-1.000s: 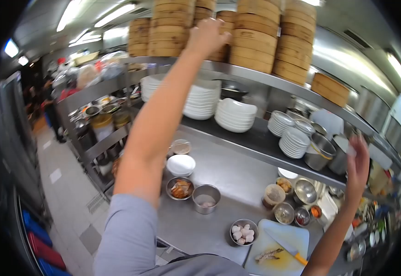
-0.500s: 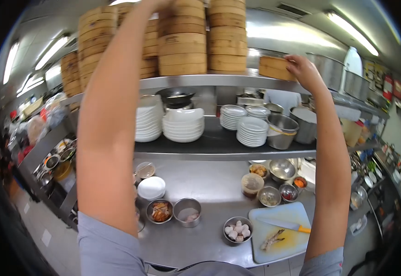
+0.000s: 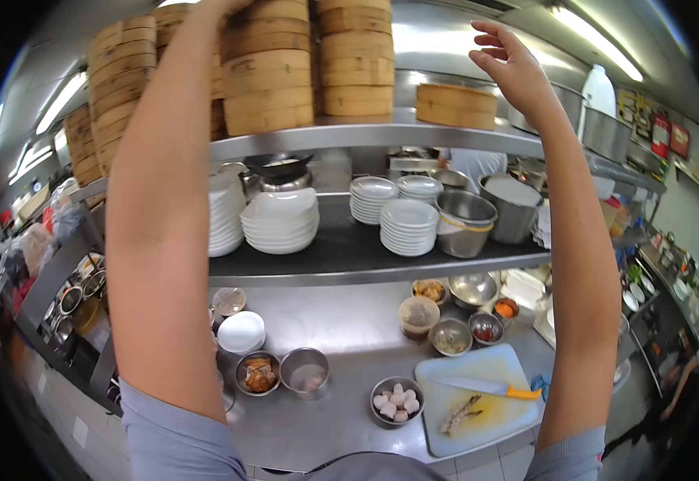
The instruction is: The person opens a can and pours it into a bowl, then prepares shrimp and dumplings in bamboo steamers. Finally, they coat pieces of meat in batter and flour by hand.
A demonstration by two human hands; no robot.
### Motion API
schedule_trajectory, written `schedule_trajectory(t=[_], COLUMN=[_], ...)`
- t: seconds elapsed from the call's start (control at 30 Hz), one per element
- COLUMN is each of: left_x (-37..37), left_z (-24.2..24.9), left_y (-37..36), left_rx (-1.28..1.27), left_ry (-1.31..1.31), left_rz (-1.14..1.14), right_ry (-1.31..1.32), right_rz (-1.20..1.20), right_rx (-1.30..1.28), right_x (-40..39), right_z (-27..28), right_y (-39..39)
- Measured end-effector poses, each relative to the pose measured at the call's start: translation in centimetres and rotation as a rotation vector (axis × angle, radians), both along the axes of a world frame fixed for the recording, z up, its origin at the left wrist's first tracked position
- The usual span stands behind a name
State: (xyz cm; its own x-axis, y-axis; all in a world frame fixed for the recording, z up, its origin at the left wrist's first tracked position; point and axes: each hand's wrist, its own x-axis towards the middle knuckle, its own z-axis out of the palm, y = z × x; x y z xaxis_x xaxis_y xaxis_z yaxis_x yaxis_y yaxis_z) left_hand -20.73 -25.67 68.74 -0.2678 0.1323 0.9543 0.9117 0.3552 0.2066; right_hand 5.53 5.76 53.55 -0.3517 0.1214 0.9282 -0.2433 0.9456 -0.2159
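My right hand [image 3: 514,68] is raised above the top shelf with its fingers apart, holding nothing. Just below and left of it, a single bamboo steamer [image 3: 455,107] rests on the shelf [image 3: 381,138]. My left hand [image 3: 233,6] reaches up to a tall stack of bamboo steamers [image 3: 268,92], at the top edge of the view; its fingers are cut off or hidden there. A second steamer stack [image 3: 357,60] stands to the right of that one, and more stacks [image 3: 121,80] stand at the left, partly behind my left arm.
The middle shelf holds white bowls [image 3: 280,220], stacked plates [image 3: 408,228] and metal pots [image 3: 466,224]. On the counter [image 3: 333,433] are a bowl of mushrooms [image 3: 397,401], a cutting board [image 3: 478,433] with a knife [image 3: 478,386], and several food bowls. A person [image 3: 686,373] is at the far right.
My right hand has let go of the single steamer and risen off it, its fingers now apart. The whole view has shifted, so shelf and steamers appear further left. My left hand stays at the stack.
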Motion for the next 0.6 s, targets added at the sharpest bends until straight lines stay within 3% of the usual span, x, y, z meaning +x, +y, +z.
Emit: schedule_trajectory(t=[0.03, 0.17, 0.33, 0.47, 0.57, 0.6], left_x=[0.0, 3.1, 1.8, 2.8, 7.2, 5.8], left_z=[-0.2, -2.6, -4.0, -5.8, -8.8, -9.1], left_y=[-0.2, -0.7, -0.9, -1.1, -3.5, -3.7], left_rx=[0.003, 0.161, 0.318, 0.594, 0.733, 0.647], left_ry=[0.044, 0.054, 0.366, 0.308, 0.091, 0.285], left_rz=[-0.099, -0.059, -0.175, -0.497, -0.361, -0.887], right_ry=[0.015, 0.014, -0.133, 0.101, 0.112, 0.072], right_rz=[0.015, 0.109, 0.339, 0.411, 0.130, 0.232], right_rx=[0.034, 0.114, 0.047, 0.393, 0.356, 0.364], right_x=[-0.8, -4.5, -11.8, -17.3, -18.6, -18.6], right_z=[0.8, 3.2, 5.2, 5.6, 5.4, 5.6], right_y=[-1.4, -7.8, -13.7, -15.9, -17.6, -17.7])
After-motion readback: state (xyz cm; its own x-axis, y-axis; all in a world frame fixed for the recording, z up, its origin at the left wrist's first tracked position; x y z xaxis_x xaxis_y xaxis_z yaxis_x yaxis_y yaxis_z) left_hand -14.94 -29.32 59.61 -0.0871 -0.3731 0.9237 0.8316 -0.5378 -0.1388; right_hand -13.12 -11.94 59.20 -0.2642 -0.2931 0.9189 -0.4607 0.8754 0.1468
